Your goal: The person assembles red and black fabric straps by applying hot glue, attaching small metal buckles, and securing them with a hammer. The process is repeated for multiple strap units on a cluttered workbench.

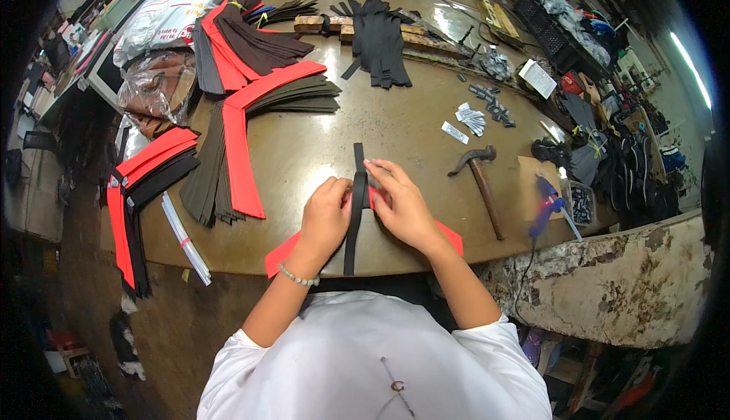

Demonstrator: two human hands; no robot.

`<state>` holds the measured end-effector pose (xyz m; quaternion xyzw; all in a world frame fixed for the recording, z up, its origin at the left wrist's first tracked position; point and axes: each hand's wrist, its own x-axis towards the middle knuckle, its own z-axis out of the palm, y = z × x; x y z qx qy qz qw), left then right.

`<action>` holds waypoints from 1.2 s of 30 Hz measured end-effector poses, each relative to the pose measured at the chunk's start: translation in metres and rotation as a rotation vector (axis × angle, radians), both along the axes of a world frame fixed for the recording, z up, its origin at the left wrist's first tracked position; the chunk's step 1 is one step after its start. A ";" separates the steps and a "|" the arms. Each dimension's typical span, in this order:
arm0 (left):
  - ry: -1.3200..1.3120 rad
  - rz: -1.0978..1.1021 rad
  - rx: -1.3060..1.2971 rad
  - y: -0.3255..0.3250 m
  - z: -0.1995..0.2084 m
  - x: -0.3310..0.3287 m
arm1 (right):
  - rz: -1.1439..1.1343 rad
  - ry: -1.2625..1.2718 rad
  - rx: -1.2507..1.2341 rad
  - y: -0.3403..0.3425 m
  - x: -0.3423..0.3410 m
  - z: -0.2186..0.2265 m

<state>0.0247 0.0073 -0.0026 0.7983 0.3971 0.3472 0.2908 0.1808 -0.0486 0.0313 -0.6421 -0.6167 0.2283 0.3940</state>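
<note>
A long black strip (353,230) stands lengthwise in front of me, crossing a red V-shaped piece (450,239). The red piece's arms show below both wrists, and its middle is mostly hidden. On the strip's left edge, my left hand (327,213) is closed with curled fingers; their tips are partly hidden. My right hand (403,201) grips the strip from the other side, index fingertip near its upper part and thumb lower by a bit of red. A hammer (483,188) with a wooden handle lies to the right of my right hand.
Fanned stacks of red and dark pieces (242,157) lie left, beside white sticks (185,237). Black strips (376,43) drape over a wooden bar at the back. Small labels (471,119), a blue glue gun (544,205) and a plastic box (581,203) are on the right.
</note>
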 end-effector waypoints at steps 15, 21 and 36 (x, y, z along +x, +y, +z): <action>0.039 -0.083 -0.030 -0.002 0.000 0.000 | 0.027 -0.321 0.130 -0.037 -0.022 -0.030; 0.112 -0.074 0.026 -0.006 -0.001 0.001 | 0.114 -0.300 0.103 -0.062 -0.026 -0.024; -0.064 0.062 -0.009 -0.008 0.013 0.002 | -1.385 -0.352 0.282 -0.175 0.225 -0.052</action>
